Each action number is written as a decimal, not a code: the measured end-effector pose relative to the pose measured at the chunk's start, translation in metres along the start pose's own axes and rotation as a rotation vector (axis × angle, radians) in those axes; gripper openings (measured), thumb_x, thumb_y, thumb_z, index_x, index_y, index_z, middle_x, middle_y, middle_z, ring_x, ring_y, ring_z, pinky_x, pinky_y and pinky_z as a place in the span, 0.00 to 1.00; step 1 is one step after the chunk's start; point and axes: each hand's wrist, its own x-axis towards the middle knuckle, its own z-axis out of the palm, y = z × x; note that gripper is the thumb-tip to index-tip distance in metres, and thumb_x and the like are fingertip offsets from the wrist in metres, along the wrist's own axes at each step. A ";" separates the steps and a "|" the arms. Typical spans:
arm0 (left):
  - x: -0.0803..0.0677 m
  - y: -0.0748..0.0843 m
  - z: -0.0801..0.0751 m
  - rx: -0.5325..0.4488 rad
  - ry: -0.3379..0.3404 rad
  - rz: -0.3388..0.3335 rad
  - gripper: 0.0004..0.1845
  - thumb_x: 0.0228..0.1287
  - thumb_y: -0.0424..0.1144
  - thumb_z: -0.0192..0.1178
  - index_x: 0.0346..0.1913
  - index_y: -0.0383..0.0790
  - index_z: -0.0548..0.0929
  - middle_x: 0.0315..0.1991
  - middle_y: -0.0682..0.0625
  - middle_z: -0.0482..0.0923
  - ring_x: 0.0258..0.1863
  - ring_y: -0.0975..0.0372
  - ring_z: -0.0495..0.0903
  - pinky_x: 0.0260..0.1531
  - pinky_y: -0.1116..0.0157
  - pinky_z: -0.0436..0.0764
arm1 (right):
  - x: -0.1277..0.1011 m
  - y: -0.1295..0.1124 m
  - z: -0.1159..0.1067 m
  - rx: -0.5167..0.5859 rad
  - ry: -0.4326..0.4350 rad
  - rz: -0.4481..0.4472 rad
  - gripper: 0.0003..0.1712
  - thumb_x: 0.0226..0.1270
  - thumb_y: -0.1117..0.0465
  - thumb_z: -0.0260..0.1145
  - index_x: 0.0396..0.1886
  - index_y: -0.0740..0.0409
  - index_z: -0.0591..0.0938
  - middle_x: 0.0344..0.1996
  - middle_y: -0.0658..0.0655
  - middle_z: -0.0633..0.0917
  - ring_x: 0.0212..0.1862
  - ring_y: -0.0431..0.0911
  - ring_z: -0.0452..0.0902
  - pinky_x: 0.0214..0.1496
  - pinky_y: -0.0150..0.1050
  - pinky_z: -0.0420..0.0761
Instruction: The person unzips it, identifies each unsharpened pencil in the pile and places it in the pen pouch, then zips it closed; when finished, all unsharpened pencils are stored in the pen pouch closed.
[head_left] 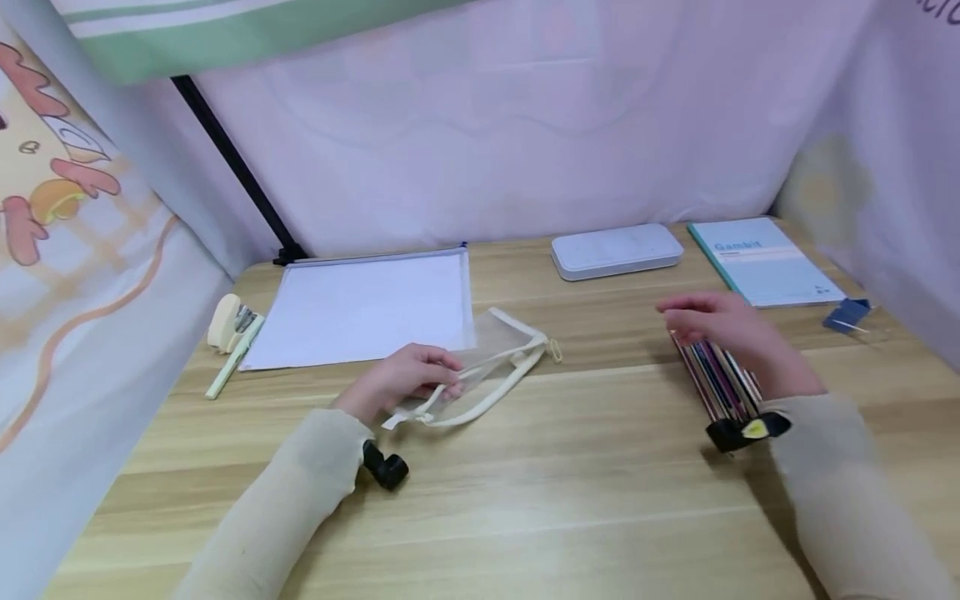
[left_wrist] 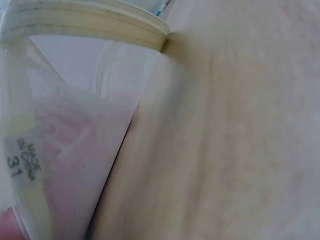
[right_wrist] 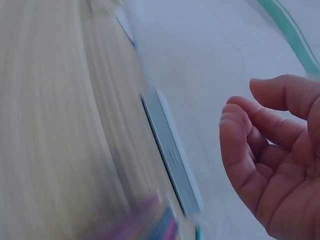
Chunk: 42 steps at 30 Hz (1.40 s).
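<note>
- The left hand lies on the wooden desk with its fingers curled over the near end of a clear mesh pouch, pinching it down; the pouch has a cream trim and a cream loop strap, and lies flat just in front of the white zip folder; in the left wrist view the pouch's trim and a printed label show close up against the desk.
- The right hand hovers above the desk on the right side, fingers loosely bent and holding nothing; the right wrist view shows the palm open and empty; beneath it lies a bundle of coloured pencils, apart from the fingers; whether the wrist touches them I cannot tell.
- Behind the right hand lie a white rectangular case and a teal-edged notebook; a small blue object sits beside the notebook.
- At the far left of the desk are a cream stapler-like tool and a pale green pen, well apart from the pouch.
</note>
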 end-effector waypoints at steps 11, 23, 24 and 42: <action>-0.005 0.000 -0.002 -0.097 0.010 0.000 0.13 0.60 0.28 0.57 0.48 0.28 0.76 0.28 0.48 0.83 0.25 0.64 0.82 0.27 0.70 0.81 | -0.037 0.060 -0.050 -0.051 -0.018 0.126 0.27 0.69 0.53 0.56 0.60 0.69 0.70 0.39 0.45 0.83 0.37 0.35 0.78 0.39 0.33 0.80; -0.003 -0.004 -0.003 -0.060 0.007 0.021 0.12 0.61 0.28 0.57 0.47 0.29 0.77 0.28 0.50 0.83 0.25 0.64 0.81 0.27 0.70 0.80 | -0.040 0.068 -0.045 -0.241 -0.069 0.186 0.29 0.64 0.55 0.61 0.59 0.70 0.70 0.47 0.65 0.80 0.39 0.39 0.78 0.39 0.36 0.80; -0.003 -0.004 -0.003 -0.061 0.007 0.022 0.12 0.61 0.28 0.57 0.47 0.29 0.77 0.28 0.50 0.83 0.25 0.64 0.81 0.27 0.70 0.80 | -0.040 0.067 -0.044 -0.263 -0.067 0.182 0.29 0.64 0.55 0.62 0.58 0.71 0.71 0.45 0.64 0.80 0.38 0.40 0.78 0.38 0.36 0.80; -0.003 -0.005 0.000 -0.063 0.004 0.039 0.13 0.61 0.29 0.57 0.48 0.27 0.77 0.28 0.49 0.83 0.25 0.64 0.82 0.27 0.70 0.80 | -0.017 0.064 -0.039 -0.424 -0.011 0.188 0.19 0.62 0.62 0.59 0.46 0.74 0.75 0.29 0.60 0.81 0.27 0.43 0.76 0.28 0.38 0.78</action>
